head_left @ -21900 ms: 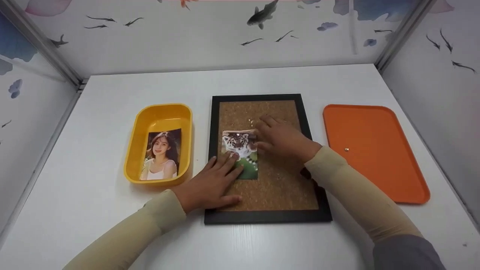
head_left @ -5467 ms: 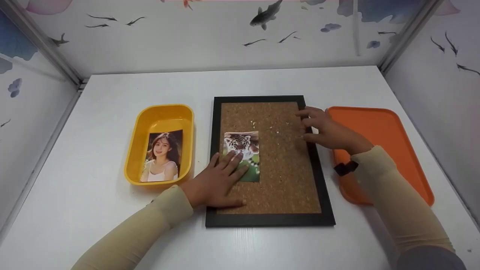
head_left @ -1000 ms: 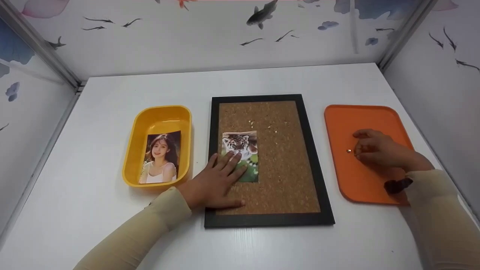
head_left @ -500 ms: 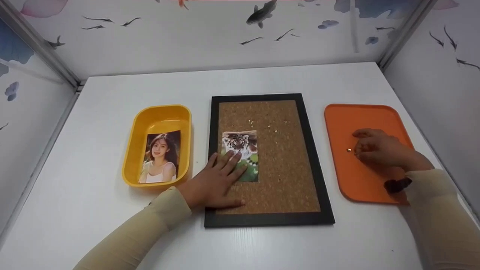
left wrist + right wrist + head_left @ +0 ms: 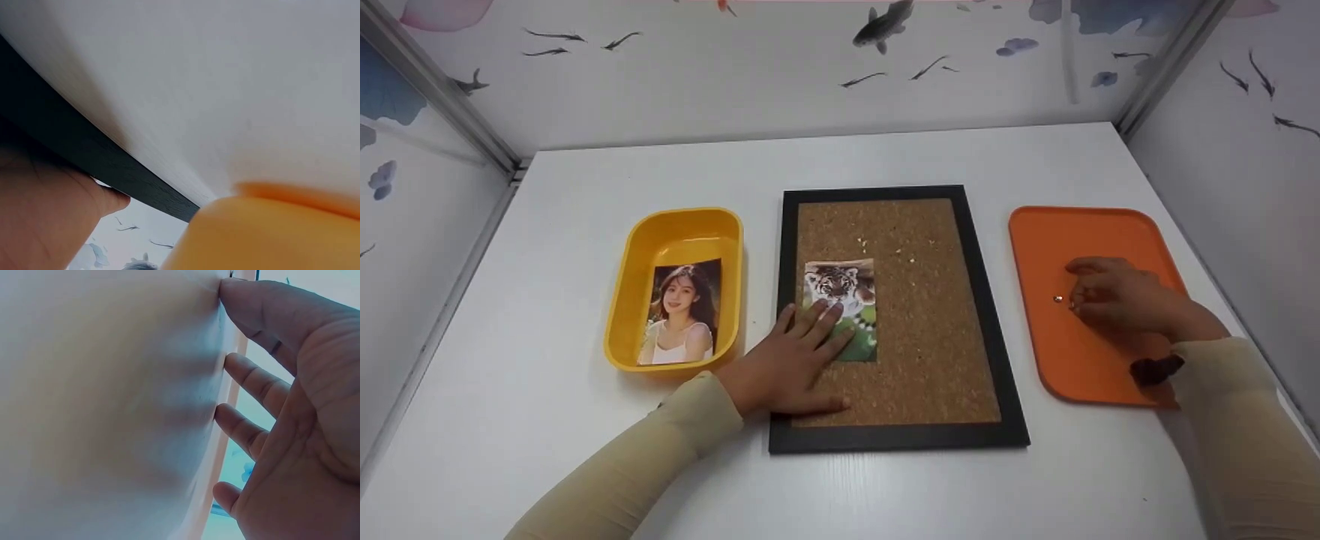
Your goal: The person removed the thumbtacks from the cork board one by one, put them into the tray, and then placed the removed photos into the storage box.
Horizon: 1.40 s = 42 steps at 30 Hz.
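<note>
My left hand (image 5: 791,367) lies with its fingers spread over the lower left of a tiger cub photo (image 5: 861,349), pressing it against the cork board (image 5: 930,375). Part of the photo is hidden under the fingers. At the right, my right hand (image 5: 1125,300) is down on the orange tray (image 5: 1110,232). Its thumb and index fingertips come together around a small shiny thumbtack (image 5: 1073,306). Just left of them another thumbtack (image 5: 1058,298) lies on the tray. In the right wrist view the other fingers (image 5: 247,377) touch the tray's surface.
A yellow tub (image 5: 619,315) with a portrait photo (image 5: 682,322) inside stands left of the board. The board has a black frame (image 5: 900,439) and pale chips in its cork. Printed wall panels (image 5: 735,82) enclose the white table (image 5: 585,450).
The thumbtack seen earlier at the tiger photo's top edge is gone from there. My right hand has moved from the board onto the tray and held still this last second. The left hand stays put.
</note>
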Tool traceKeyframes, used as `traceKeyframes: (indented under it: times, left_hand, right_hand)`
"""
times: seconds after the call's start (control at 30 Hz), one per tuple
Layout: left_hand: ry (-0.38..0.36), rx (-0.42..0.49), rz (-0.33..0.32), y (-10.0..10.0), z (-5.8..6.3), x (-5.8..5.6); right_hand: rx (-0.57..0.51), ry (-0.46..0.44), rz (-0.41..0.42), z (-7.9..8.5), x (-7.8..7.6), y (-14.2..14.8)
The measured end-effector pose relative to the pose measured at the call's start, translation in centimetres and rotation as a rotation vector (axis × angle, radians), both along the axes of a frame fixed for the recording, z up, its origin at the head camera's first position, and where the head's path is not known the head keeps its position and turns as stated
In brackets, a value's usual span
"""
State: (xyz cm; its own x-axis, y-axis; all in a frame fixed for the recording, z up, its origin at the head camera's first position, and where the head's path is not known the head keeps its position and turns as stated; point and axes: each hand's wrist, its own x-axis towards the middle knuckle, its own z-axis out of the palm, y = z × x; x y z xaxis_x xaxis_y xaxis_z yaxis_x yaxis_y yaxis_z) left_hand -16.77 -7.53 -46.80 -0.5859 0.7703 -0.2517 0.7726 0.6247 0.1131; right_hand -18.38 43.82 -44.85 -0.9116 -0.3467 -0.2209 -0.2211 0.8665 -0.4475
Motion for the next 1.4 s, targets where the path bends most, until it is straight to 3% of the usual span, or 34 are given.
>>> traceKeyframes:
  times: [0.6,1.4]
  left_hand:
    - [-0.002,-0.003,0.002,-0.05,-0.01,0.10]
    - [-0.013,-0.004,-0.001,-0.04,0.00,-0.08]
  right_hand:
    - [-0.036,-0.028,-0.041,-0.15,0.10,-0.06]
    - [-0.009,0.010,-0.098,0.25,0.06,-0.45]
